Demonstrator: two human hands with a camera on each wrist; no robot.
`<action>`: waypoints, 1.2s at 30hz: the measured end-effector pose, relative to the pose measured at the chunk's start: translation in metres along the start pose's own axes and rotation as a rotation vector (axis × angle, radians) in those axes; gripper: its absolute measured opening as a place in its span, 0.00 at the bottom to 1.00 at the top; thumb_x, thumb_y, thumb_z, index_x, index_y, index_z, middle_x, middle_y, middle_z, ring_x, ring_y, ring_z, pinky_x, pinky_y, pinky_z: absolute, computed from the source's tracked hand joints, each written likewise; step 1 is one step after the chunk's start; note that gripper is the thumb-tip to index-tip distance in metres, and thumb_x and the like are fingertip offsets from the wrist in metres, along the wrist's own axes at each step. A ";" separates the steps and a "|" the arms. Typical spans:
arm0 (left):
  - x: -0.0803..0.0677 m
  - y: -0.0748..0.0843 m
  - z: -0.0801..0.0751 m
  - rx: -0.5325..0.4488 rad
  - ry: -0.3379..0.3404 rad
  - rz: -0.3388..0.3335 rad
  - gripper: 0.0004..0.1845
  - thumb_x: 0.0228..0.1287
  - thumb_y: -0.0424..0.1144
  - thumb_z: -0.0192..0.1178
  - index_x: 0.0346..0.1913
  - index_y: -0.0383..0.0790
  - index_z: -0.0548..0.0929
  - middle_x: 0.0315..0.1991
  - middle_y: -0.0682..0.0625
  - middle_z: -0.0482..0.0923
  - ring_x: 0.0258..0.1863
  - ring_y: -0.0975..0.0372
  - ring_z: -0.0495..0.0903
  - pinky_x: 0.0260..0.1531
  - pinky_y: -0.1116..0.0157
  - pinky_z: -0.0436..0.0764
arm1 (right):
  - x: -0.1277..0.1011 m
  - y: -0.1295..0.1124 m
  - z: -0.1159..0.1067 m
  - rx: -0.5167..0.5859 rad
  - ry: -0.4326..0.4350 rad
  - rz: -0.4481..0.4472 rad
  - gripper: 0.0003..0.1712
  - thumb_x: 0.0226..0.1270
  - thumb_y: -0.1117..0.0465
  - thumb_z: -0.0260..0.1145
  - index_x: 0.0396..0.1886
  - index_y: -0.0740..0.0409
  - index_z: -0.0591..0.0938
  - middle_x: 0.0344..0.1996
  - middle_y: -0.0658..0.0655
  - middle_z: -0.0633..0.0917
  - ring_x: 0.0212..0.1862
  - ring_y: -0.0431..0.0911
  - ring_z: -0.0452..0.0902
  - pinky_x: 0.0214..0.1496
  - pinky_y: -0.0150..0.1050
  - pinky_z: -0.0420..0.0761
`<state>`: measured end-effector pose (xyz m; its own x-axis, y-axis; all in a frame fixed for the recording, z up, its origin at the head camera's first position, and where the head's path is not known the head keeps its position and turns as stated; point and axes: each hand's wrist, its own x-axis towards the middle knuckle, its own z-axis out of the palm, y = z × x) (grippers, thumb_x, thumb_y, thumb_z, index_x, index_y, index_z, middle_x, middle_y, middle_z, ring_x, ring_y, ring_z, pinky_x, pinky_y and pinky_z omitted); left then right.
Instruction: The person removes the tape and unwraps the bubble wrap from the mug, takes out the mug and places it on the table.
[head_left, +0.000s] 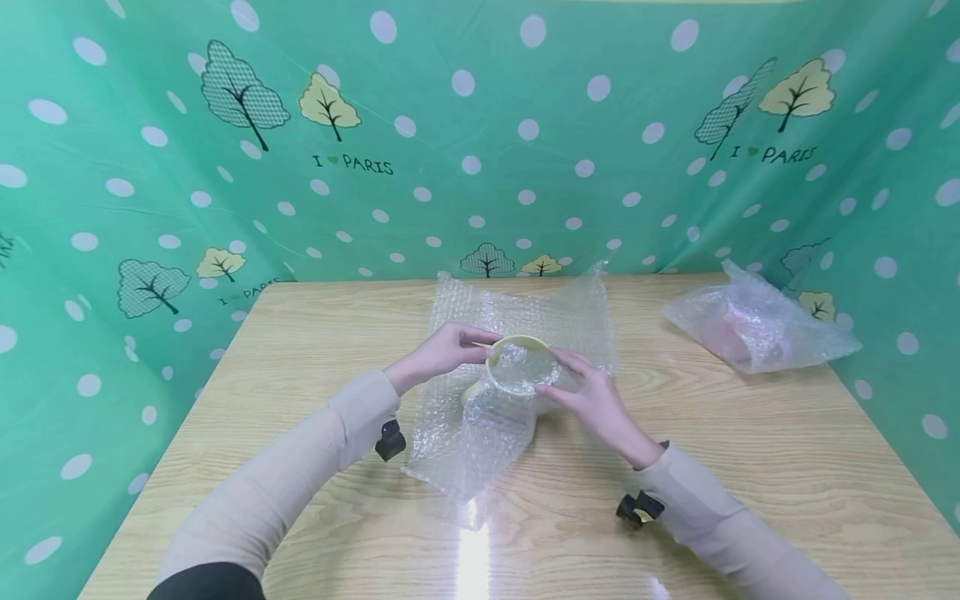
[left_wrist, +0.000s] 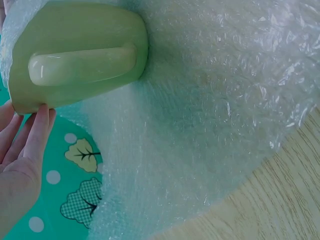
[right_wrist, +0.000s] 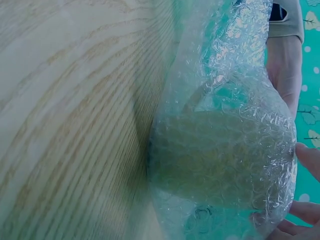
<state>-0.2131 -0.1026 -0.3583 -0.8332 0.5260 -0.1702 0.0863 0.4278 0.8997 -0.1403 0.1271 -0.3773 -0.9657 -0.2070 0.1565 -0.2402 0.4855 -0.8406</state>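
Observation:
A pale yellow-green mug (left_wrist: 95, 30) stands upright on a sheet of bubble wrap (head_left: 468, 454), its handle (left_wrist: 82, 66) bare in the left wrist view. Part of the sheet is drawn up over the near side and across the mouth. My left hand (head_left: 447, 348) holds the mug at the left of its rim, fingertips against the outside. At the opposite side, my right hand (head_left: 596, 404) grips the wrap-covered rim between thumb and fingers. Through the film, the mug's wrapped side (right_wrist: 215, 160) shows in the right wrist view.
A bubble-wrapped bundle (head_left: 765, 325) with something pinkish inside lies at the back right of the wooden table (head_left: 337, 517). Green polka-dot cloth (head_left: 525, 142) hangs behind the table and along both sides. Loose wrap spreads behind the mug.

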 end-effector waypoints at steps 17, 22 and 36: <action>-0.001 0.000 0.000 0.005 -0.005 0.002 0.18 0.59 0.35 0.56 0.53 0.36 0.74 0.51 0.43 0.75 0.46 0.56 0.77 0.50 0.64 0.74 | 0.000 0.003 -0.009 0.044 0.024 -0.017 0.33 0.51 0.62 0.67 0.58 0.65 0.68 0.51 0.65 0.75 0.52 0.55 0.71 0.58 0.49 0.68; -0.001 0.000 0.000 -0.003 -0.005 0.010 0.19 0.59 0.34 0.56 0.54 0.34 0.74 0.51 0.41 0.74 0.47 0.54 0.76 0.48 0.64 0.75 | -0.002 0.004 -0.012 0.029 0.009 -0.017 0.28 0.53 0.63 0.66 0.54 0.67 0.71 0.48 0.65 0.76 0.51 0.55 0.71 0.58 0.50 0.67; -0.001 0.000 -0.001 0.007 -0.004 -0.005 0.19 0.58 0.36 0.57 0.54 0.36 0.74 0.51 0.43 0.75 0.44 0.57 0.78 0.49 0.63 0.75 | -0.007 0.007 -0.018 0.045 -0.004 0.018 0.21 0.54 0.64 0.64 0.48 0.67 0.76 0.44 0.63 0.79 0.48 0.54 0.74 0.58 0.50 0.68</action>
<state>-0.2125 -0.1036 -0.3580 -0.8316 0.5268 -0.1758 0.0862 0.4352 0.8962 -0.1374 0.1470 -0.3745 -0.9695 -0.2019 0.1391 -0.2180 0.4507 -0.8656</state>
